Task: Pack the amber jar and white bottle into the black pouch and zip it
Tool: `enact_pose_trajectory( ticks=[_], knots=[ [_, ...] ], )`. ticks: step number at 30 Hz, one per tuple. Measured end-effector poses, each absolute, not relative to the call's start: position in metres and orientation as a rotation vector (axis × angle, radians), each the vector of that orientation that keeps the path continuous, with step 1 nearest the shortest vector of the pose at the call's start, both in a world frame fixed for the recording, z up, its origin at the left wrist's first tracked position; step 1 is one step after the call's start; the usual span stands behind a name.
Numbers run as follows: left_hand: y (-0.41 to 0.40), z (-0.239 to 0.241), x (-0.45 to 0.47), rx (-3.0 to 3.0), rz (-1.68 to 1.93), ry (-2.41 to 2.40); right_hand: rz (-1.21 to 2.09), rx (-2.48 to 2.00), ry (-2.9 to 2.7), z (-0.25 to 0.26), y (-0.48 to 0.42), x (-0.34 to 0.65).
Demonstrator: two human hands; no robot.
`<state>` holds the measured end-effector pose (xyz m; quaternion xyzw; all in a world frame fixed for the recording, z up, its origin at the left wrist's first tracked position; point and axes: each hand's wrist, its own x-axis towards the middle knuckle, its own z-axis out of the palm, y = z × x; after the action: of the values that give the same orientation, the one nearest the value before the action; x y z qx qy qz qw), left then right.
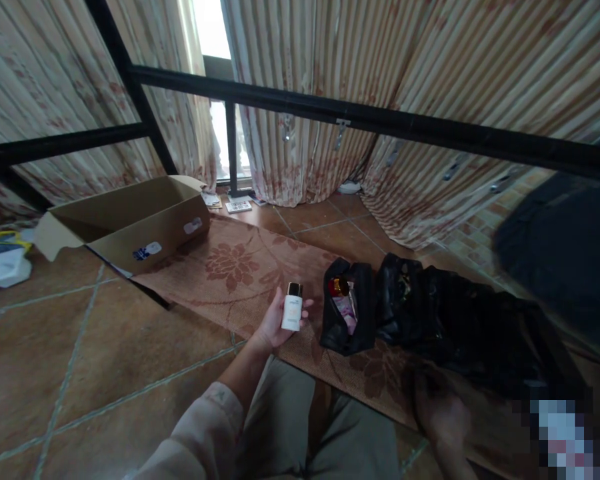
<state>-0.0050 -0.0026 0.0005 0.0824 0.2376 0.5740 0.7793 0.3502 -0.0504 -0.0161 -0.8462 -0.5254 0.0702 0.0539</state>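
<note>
A small white bottle [291, 315] with a dark, shiny cap lies in my left hand [274, 323], its printed front facing up and the fingers round its sides. Just right of it on the bench stands an open black pouch [331, 337]. Inside the pouch are a red and gold round item [338, 287] and a pink packet [349, 313]. My right hand [443, 417] is low at the bench's near edge, in front of a crumpled black bag [460, 327]. Its fingers are lost in shadow, so what they touch cannot be made out.
A patterned brown cloth [240, 267] covers the long bench. At its left end sits an open cardboard box [130, 227]. A black metal rail [310, 107] with hooks crosses before the curtains [320, 53]. A dark rounded object [555, 253] stands at right.
</note>
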Motion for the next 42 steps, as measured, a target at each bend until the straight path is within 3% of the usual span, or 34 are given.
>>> enact_pose_trajectory(
  ticks=[42],
  knots=[
    [-0.0054,0.0074,-0.0036,0.229,1.192,0.663,0.257,-2.613,-1.607,-0.0168,-0.0511,0.3514]
  ],
)
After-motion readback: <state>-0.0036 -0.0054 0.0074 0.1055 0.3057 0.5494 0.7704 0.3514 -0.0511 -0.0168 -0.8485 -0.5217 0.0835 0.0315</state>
